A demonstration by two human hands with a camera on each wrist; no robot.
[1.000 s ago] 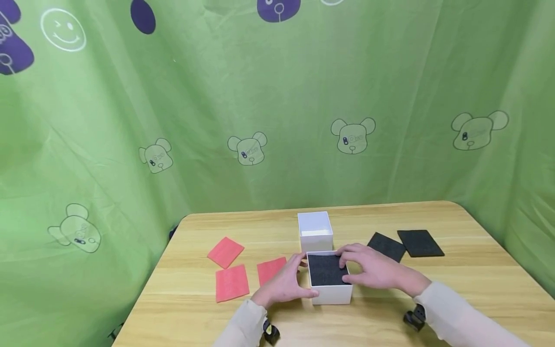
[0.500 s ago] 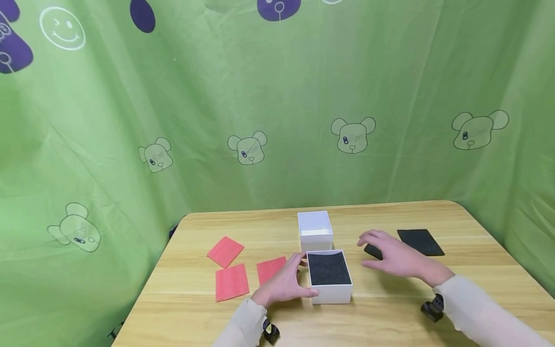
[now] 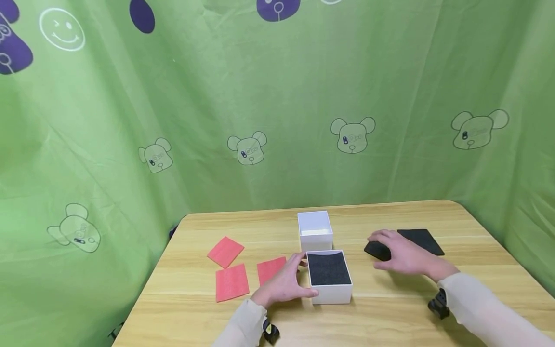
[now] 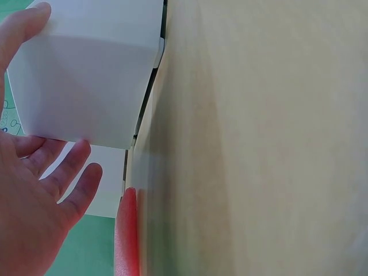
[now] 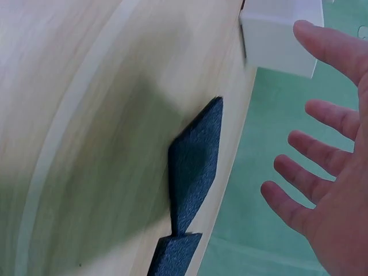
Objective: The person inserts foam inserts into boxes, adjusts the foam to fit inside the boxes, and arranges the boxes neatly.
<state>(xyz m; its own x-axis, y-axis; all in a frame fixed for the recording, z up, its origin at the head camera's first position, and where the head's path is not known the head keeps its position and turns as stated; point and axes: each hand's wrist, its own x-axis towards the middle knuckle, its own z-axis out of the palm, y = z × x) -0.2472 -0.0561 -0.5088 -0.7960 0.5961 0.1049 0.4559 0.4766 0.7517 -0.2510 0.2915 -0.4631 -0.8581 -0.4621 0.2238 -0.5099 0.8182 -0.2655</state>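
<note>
My left hand (image 3: 284, 285) grips the left side of a white open-topped box (image 3: 331, 295), thumb at the near corner and fingers at the far one. A black foam-like square (image 3: 328, 270) lies inside this box near its rim, one edge slightly curved. To the right, my right hand (image 3: 401, 255) hovers over a black square (image 3: 377, 250) on the table, partly covering it in the head view. From the right wrist, its fingers look spread and apart from that black square (image 5: 195, 161), with nothing held.
Behind the gripped box stands a second white box (image 3: 315, 242). Another black square (image 3: 422, 241) lies at the right, beyond the right hand. Red squares lie on the left: one at the back (image 3: 225, 251), one in front (image 3: 232, 283), one by the left hand (image 3: 270, 269).
My right hand has left the black square in the box and moved right, over the loose black square. The left hand has stayed on the box.
</note>
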